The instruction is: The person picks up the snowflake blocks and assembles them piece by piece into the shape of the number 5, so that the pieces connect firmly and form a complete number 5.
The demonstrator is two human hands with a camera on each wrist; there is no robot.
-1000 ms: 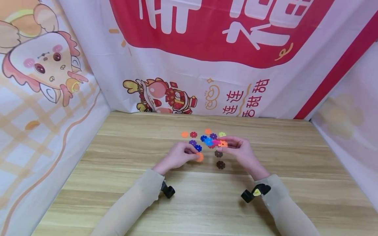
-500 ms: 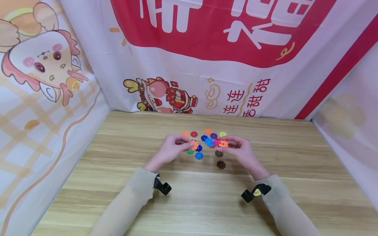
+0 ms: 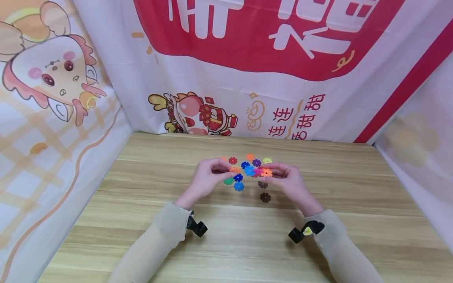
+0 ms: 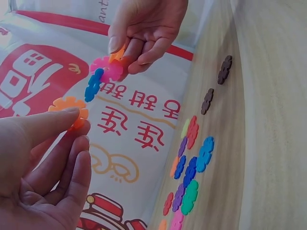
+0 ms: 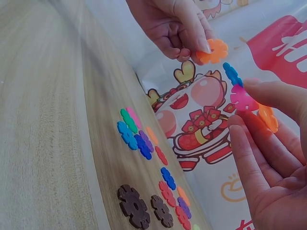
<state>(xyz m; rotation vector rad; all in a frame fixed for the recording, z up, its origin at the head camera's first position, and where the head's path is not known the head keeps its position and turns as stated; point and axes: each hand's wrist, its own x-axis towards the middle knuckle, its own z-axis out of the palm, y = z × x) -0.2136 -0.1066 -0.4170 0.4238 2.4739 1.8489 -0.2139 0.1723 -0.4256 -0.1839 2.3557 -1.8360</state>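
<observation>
My left hand pinches a single orange snowflake disc between thumb and fingers, above the table. My right hand holds a short chain of joined snowflake discs. In that chain are a blue disc, a pink disc and an orange disc; the thumb and fingers grip it at the pink and orange end. The blue end faces the left hand's orange disc. A small gap separates the two in both wrist views. Fingers hide part of the chain.
Loose snowflake discs of several colours lie on the wooden table beneath the hands. Among them are a green disc, a blue disc and two dark brown discs, one nearest the front. A printed cloth stands behind the table.
My left hand has moved up and left with the orange disc, uncovering a blue and a green disc on the table. The orange disc has since turned more edge-on. My right hand stays nearly still.
</observation>
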